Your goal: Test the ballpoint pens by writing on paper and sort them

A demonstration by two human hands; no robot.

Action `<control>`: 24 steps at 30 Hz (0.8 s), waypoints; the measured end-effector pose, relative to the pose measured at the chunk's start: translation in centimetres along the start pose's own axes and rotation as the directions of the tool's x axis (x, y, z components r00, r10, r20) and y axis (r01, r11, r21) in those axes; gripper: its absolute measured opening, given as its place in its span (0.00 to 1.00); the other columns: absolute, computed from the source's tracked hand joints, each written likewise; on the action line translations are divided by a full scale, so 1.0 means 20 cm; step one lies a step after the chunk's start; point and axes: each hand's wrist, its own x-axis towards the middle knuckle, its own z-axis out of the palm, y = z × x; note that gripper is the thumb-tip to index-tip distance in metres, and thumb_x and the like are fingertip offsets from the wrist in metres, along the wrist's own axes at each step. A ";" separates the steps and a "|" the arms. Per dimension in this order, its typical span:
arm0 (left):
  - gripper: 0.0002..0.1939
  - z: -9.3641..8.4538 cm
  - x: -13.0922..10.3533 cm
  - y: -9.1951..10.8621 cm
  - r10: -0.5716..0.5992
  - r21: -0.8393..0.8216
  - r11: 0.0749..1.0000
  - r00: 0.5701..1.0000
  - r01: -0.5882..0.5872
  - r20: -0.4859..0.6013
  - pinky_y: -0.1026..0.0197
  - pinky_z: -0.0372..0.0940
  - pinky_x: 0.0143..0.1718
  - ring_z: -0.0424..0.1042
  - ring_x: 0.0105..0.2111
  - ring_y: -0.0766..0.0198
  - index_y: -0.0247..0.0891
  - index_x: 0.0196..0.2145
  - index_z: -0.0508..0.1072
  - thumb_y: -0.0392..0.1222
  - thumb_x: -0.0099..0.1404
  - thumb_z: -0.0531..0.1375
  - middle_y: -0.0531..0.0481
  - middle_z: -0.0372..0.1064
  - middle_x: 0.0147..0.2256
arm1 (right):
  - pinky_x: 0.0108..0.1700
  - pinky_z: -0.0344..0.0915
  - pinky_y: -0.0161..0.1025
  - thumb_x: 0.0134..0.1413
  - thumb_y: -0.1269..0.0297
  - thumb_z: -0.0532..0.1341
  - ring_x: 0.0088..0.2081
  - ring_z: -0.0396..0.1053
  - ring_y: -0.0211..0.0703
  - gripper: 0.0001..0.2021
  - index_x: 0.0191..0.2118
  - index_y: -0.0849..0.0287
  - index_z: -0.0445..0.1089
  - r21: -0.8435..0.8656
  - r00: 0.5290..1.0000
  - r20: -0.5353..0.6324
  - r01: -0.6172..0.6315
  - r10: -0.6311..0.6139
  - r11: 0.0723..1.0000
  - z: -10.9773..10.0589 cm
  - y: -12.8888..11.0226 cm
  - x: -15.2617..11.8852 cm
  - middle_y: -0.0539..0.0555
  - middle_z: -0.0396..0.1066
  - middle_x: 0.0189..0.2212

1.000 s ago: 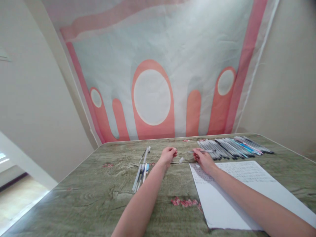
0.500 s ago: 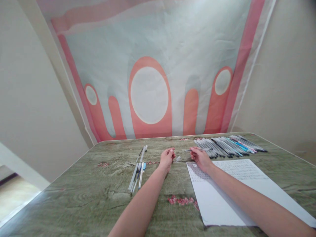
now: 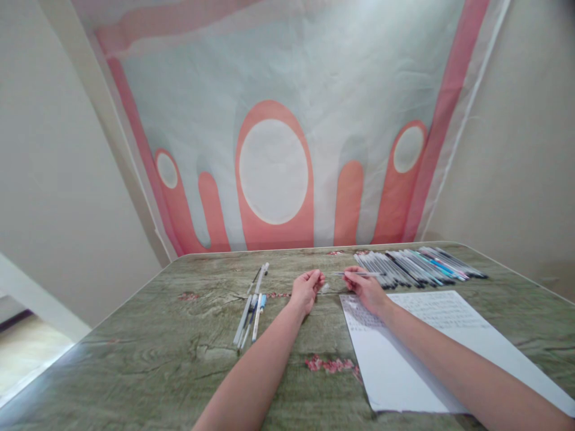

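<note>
My right hand (image 3: 363, 286) pinches a thin pen (image 3: 371, 274) that lies nearly level, its tip pointing left. To its left, my left hand (image 3: 307, 290) has its fingers pressed together; what they hold, if anything, is too small to make out. A small clear piece (image 3: 325, 288) rests on the table just right of my left fingers. Beyond my right hand lies a long row of pens (image 3: 417, 267), mostly clear with dark caps, a few blue or pink. Under my right wrist is a white sheet (image 3: 417, 371) with handwriting on its upper part.
A smaller group of pens (image 3: 248, 320) lies left of my left hand, with a light blue piece (image 3: 263, 301) beside it and more pens (image 3: 262, 278) behind. The wood-patterned table (image 3: 171, 347) ends at a wall covered by a pink and grey sheet (image 3: 332, 78).
My left hand has shifted slightly right, towards the pen and over part of the small clear piece. My right hand keeps its pinch on the pen, almost unmoved.
</note>
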 end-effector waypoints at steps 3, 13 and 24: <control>0.13 0.01 -0.01 -0.01 -0.010 0.030 1.000 1.000 0.009 0.029 0.70 0.62 0.27 0.65 0.23 0.75 0.30 0.25 0.68 0.43 0.48 0.64 0.51 0.66 0.23 | 0.28 0.59 0.32 0.39 0.62 0.64 0.25 0.64 0.33 0.10 0.31 0.59 0.69 0.007 0.999 0.028 -0.034 0.033 0.999 0.00 -0.01 0.00 0.50 0.71 0.26; 0.20 0.01 -0.01 -0.02 0.019 0.170 0.985 0.999 -0.027 0.049 0.68 0.59 0.26 0.63 0.21 0.74 0.30 0.26 0.69 0.52 0.45 0.63 0.52 0.65 0.22 | 0.33 0.61 0.34 0.40 0.59 0.63 0.31 0.67 0.38 0.11 0.32 0.59 0.72 -0.071 0.997 0.062 -0.043 0.047 0.997 0.01 -0.01 0.00 0.52 0.73 0.29; 0.21 0.01 -0.02 -0.02 0.051 0.222 0.973 0.997 -0.061 0.051 0.68 0.56 0.23 0.61 0.19 0.74 0.31 0.26 0.68 0.55 0.46 0.62 0.53 0.64 0.21 | 0.33 0.60 0.33 0.40 0.59 0.64 0.29 0.65 0.35 0.12 0.33 0.59 0.73 -0.092 0.997 0.071 -0.037 0.043 0.995 0.02 -0.02 -0.02 0.52 0.73 0.29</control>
